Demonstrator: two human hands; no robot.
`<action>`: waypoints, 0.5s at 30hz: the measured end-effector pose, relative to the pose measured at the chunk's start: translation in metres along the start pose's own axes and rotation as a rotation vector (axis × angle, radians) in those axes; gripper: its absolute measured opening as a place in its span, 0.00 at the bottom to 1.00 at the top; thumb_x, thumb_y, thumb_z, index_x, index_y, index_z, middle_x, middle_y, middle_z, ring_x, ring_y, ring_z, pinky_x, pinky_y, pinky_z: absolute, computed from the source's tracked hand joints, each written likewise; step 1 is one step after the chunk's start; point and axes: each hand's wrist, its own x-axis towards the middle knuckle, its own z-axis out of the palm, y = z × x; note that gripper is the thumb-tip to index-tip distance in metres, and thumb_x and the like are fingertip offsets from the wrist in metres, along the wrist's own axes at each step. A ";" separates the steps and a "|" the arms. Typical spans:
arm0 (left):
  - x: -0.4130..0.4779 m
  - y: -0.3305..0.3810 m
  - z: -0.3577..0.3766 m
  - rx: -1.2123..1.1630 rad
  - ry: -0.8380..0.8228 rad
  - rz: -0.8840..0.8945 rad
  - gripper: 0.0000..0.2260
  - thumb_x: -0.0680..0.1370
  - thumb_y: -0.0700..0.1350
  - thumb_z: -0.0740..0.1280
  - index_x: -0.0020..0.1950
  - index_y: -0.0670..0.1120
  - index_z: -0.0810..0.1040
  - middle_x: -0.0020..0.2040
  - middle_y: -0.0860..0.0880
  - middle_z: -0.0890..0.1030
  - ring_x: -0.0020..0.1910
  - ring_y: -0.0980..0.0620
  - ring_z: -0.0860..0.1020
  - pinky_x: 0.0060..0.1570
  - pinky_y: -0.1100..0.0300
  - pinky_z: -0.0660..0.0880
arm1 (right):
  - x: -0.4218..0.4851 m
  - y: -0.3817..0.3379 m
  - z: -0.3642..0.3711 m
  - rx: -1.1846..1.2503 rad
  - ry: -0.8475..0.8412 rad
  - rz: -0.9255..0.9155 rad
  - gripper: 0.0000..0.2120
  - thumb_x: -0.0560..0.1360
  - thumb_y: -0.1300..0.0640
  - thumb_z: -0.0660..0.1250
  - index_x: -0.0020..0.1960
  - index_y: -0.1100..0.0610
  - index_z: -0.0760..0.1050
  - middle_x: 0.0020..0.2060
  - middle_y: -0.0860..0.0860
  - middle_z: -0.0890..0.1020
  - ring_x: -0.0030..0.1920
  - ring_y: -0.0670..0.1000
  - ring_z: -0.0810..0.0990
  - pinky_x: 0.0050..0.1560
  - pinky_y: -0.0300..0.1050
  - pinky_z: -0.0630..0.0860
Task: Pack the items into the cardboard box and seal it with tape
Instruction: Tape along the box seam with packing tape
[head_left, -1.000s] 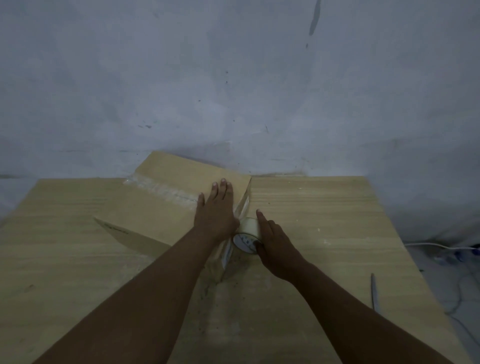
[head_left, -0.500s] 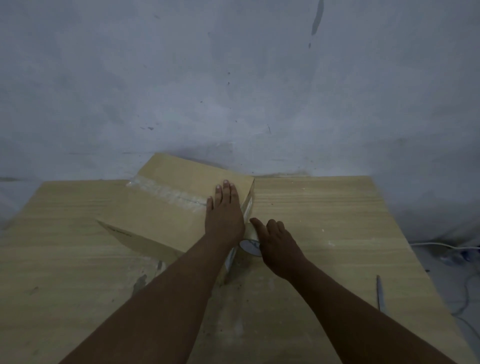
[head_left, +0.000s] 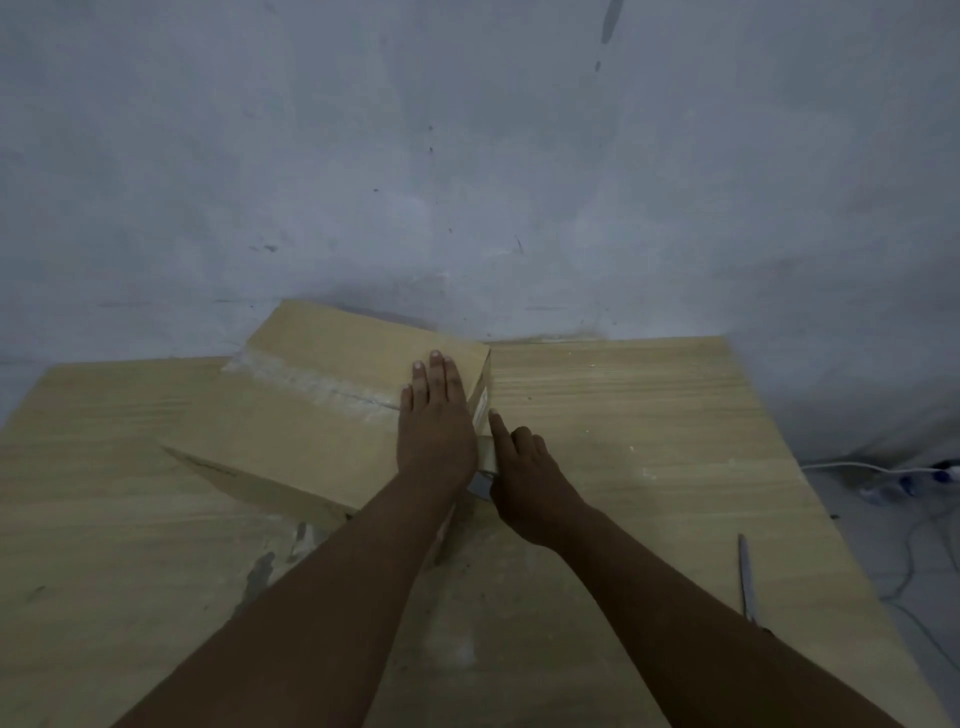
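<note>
A closed cardboard box sits on the wooden table, turned at an angle, with a strip of clear tape along its top seam. My left hand lies flat, fingers together, on the box's near right corner. My right hand holds a roll of clear tape against the box's right side, index finger stretched up along the side. Most of the roll is hidden behind my hand.
The wooden table stands against a grey wall. A pair of scissors lies near its right edge. White cables and a power strip lie on the floor to the right.
My right hand has shifted slightly up and closer to the box's side, with the roll now more hidden. The left hand stays pressed on the box top. The camera view has tilted a little.
</note>
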 end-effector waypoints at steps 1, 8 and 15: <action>0.000 -0.001 0.001 0.000 -0.001 0.007 0.31 0.82 0.43 0.53 0.78 0.39 0.39 0.79 0.41 0.40 0.78 0.40 0.41 0.76 0.49 0.44 | -0.001 0.001 0.002 0.012 0.005 0.010 0.40 0.77 0.56 0.62 0.78 0.59 0.38 0.63 0.59 0.65 0.56 0.57 0.66 0.54 0.51 0.69; -0.001 -0.002 0.002 0.011 0.028 0.026 0.30 0.82 0.42 0.52 0.78 0.38 0.40 0.79 0.40 0.41 0.78 0.39 0.42 0.75 0.48 0.44 | -0.010 0.016 -0.010 0.061 0.052 0.003 0.42 0.76 0.47 0.65 0.78 0.57 0.41 0.67 0.58 0.64 0.62 0.57 0.66 0.56 0.50 0.69; -0.010 -0.014 0.008 -0.013 0.088 0.195 0.32 0.77 0.38 0.58 0.78 0.35 0.47 0.79 0.37 0.48 0.78 0.39 0.47 0.75 0.48 0.48 | -0.045 0.037 -0.025 0.087 0.223 0.099 0.31 0.76 0.44 0.63 0.74 0.56 0.61 0.65 0.55 0.69 0.64 0.55 0.68 0.62 0.51 0.70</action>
